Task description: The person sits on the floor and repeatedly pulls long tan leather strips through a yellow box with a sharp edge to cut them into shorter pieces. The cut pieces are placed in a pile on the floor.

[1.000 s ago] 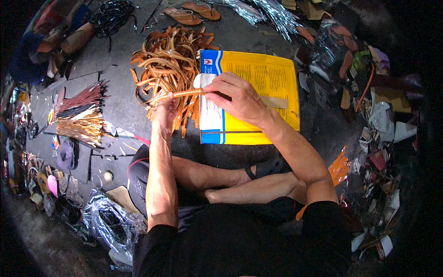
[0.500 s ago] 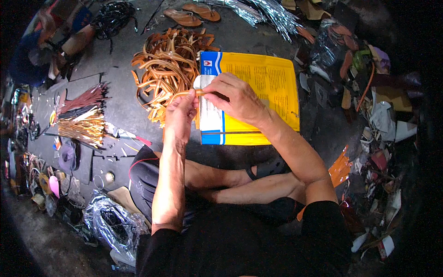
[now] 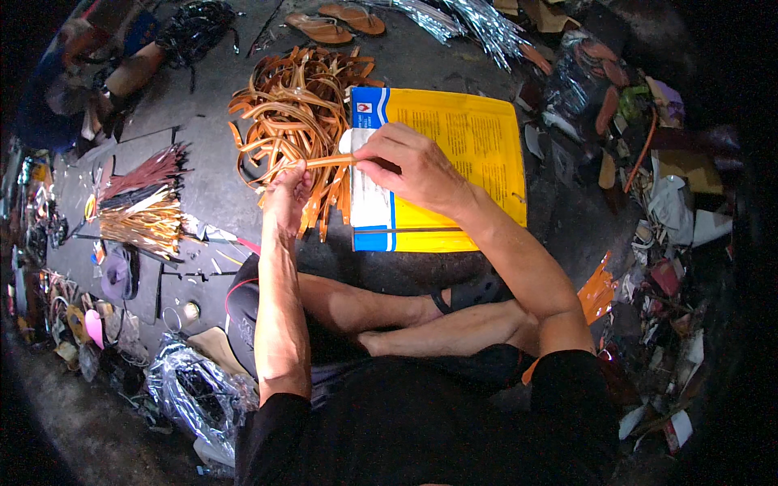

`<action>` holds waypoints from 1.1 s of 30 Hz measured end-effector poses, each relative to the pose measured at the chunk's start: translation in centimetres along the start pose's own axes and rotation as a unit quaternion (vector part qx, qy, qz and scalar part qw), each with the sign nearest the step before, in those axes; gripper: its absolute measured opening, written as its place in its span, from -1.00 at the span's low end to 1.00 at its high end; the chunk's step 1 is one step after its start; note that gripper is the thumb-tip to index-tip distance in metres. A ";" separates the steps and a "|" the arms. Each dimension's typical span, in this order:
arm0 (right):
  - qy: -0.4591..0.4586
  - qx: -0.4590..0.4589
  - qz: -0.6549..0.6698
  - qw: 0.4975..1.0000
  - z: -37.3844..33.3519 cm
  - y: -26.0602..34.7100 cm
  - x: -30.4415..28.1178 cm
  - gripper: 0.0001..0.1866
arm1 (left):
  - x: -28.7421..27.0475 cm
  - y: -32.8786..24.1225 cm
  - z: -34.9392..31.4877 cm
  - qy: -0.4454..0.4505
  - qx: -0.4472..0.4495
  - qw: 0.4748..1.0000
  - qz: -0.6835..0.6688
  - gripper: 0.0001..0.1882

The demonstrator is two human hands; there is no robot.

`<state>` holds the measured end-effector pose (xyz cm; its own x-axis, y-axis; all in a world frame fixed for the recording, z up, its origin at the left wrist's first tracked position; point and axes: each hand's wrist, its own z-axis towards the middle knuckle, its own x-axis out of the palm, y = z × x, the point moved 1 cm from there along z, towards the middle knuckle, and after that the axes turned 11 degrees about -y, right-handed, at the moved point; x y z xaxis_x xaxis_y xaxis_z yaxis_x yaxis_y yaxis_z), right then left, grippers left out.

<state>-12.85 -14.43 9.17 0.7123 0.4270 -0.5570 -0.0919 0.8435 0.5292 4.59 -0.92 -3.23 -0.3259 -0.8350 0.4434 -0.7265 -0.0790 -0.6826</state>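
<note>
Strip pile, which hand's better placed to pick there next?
Likely the left hand, at the edge of the strip pile; the right hand is over the yellow panel. Both hold a tan strip.

Tan strap [image 3: 332, 160] between both hands [image 3: 415, 168]

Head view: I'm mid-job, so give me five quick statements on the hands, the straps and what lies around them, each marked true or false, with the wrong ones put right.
1. The left hand and right hand both hold the tan strap. True.
2. The person wears white. False: black sleeves show.
3. Brown flip-flops lie beyond the strap pile. True.
4. The right hand is over the yellow-and-blue panel. True.
5. The strap pile lies to the right of the yellow-and-blue panel. False: it lies mostly to its left.
</note>
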 end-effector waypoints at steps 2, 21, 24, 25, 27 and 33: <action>0.008 0.025 -0.010 1.000 -0.7 0.1 -0.8 -0.90 | -0.5 0.1 0.0 -0.010 -0.005 1.000 0.021 -0.91; 0.017 -0.022 -0.032 0.999 -0.2 -0.4 -0.4 -0.92 | -3.6 -0.7 2.0 -0.017 0.038 0.998 0.054 -0.90; 0.011 0.001 -0.041 0.999 -0.9 -0.1 -0.8 -0.92 | -3.3 -0.6 1.4 -0.047 0.044 0.997 0.033 -0.89; 0.016 -0.021 -0.058 0.998 -0.9 0.0 -0.6 -0.92 | -3.7 -0.5 1.8 -0.044 0.046 0.998 0.027 -0.88; 0.022 -0.062 -0.094 0.993 -0.6 0.2 -0.1 -0.91 | -4.6 -0.8 2.2 -0.036 0.029 0.999 0.014 -0.88; 0.049 -0.042 -0.224 0.973 -2.9 3.0 -1.3 -0.68 | -4.5 -6.4 1.4 0.103 0.109 0.988 -0.035 -0.83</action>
<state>-16.10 -11.50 9.62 0.6244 0.0369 -0.7802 0.1528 0.9738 0.1683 11.54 2.56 -1.66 -0.4113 -0.6972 0.5872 -0.6119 -0.2663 -0.7448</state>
